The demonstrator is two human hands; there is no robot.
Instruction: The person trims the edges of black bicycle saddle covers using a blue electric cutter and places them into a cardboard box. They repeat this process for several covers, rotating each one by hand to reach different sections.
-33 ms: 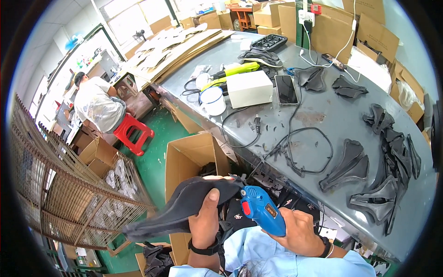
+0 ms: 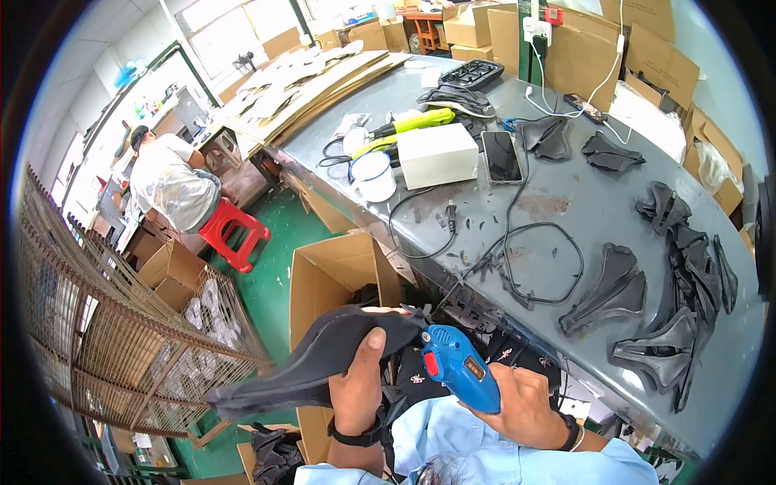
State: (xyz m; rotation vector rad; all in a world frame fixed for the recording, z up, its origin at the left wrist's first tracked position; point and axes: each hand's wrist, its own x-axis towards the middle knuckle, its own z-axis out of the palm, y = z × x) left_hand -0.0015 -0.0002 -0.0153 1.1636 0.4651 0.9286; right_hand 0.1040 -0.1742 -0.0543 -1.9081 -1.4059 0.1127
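Note:
My left hand (image 2: 360, 380) grips a black bicycle saddle cover (image 2: 311, 356), its thumb on the near face and its fingers mostly hidden behind. The long tail of the cover points to the lower left. In my right hand (image 2: 525, 404) is a blue handheld electric cutter (image 2: 459, 368) with a red button, the fingers wrapped around its handle. The cutter's head is at the right end of the cover, where a small dark strip (image 2: 420, 314) sticks out. Whether the blade touches the material cannot be made out.
On the grey table (image 2: 533, 202) lie more black covers (image 2: 610, 287), dark scraps, a looped black cable (image 2: 578, 242), a white box (image 2: 439, 156), a phone (image 2: 502, 158) and a tape roll (image 2: 373, 176). Below stands a cardboard box (image 2: 327, 267). A wire rack (image 2: 121, 339) is left; a person (image 2: 170, 178) sits beyond.
The free left end of the saddle cover has shifted very slightly to the left and up. My right hand and the cutter look unmoved.

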